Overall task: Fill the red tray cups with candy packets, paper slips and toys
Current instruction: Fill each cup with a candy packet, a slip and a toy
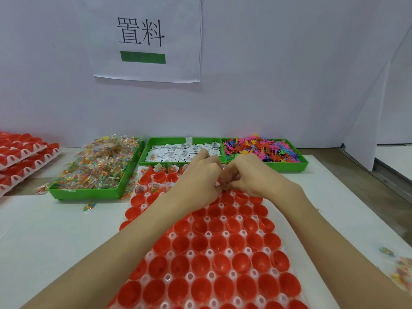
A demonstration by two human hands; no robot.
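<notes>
1. Both hands meet over the far end of the red tray (223,253) — the left hand (198,175) and right hand (247,172) have their fingers curled in toward each other, knuckles up, fingertips almost touching. Something small seems to be worked between them, but what it is I cannot tell; the fingers hide it.
2. Three green bins sit just beyond the tray, so each item is a short reach from the cups: candy packets (100,166) on the left, paper slips (180,152) in the middle, toys (263,148) on the right.
3. A few cups in the far-left rows (153,188) already hold packets and slips, while the near cups are bare — filling appears to run from the far rows toward the person, so most of the task is left.
4. Spare red trays (24,157) are stacked at far left, likely waiting their turn.
5. Loose packets (90,206) lie on the table beside the candy bin, probably spilled from the heaped pile.
</notes>
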